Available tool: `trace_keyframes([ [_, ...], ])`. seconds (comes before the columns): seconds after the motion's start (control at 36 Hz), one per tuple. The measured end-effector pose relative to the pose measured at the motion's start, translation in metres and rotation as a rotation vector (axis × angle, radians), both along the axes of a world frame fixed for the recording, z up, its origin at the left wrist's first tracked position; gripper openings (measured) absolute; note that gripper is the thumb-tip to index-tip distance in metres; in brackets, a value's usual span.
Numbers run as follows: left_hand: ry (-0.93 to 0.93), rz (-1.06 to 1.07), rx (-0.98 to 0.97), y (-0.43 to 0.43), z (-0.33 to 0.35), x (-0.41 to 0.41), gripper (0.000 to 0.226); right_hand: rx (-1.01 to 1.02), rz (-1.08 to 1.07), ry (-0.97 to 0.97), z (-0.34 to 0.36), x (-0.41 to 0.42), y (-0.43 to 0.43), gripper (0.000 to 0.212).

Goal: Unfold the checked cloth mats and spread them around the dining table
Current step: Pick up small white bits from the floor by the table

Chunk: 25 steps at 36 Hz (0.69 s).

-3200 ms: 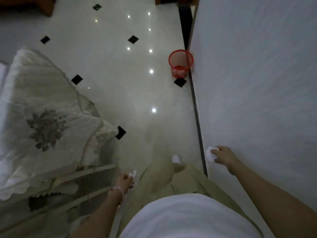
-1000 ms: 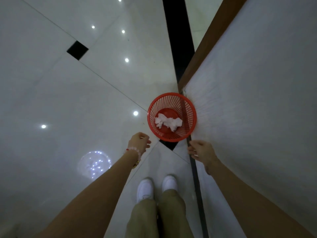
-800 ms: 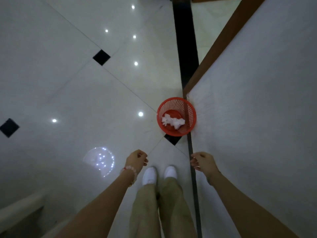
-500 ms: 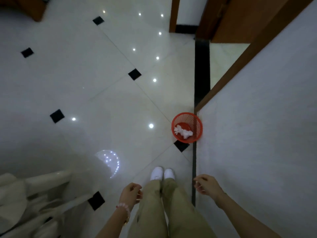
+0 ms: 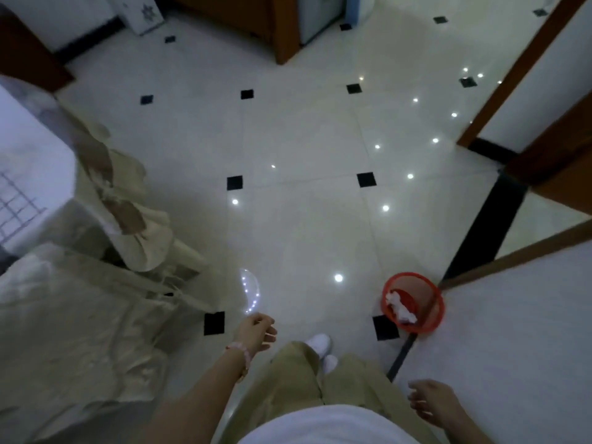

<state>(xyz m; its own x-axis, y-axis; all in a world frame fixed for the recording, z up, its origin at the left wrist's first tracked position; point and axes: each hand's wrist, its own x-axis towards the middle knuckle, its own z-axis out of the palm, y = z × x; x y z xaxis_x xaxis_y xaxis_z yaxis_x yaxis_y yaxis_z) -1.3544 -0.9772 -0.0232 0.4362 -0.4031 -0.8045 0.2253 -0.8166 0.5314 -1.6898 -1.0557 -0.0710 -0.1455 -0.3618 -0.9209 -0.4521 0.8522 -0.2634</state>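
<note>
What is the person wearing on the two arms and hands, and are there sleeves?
Both forearms are bare; no sleeve reaches them in this view. The left hand has a bracelet of pale pink beads around its wrist. The right hand shows no bracelet, ring or glove.

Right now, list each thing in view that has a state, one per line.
Left hand: empty, fingers loosely curled.
Right hand: empty, fingers spread.
Red bin: upright by the wall, crumpled white paper inside.
Checked mat: lying on the table at the left edge, mostly out of view.
</note>
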Motion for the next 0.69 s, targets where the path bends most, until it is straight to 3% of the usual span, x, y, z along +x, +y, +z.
trace_keyframes([
  [0.17,-0.034,0.137,0.02,0.042,-0.001,-0.011,0.015,0.027,0.232,-0.08,-0.003,0.025,-0.026,0.023],
  [0.33,0.009,0.391,0.066,0.126,-0.017,-0.05,0.015,-0.017,0.666,-0.081,-0.01,0.077,-0.033,0.015],
  [0.53,0.096,0.94,0.204,0.253,-0.025,-0.125,0.014,-0.068,1.224,-0.244,0.013,0.191,0.008,0.012],
  [0.69,0.199,1.481,0.219,0.312,-0.021,-0.198,0.014,-0.023,1.472,-0.398,0.04,0.266,0.082,0.013],
])
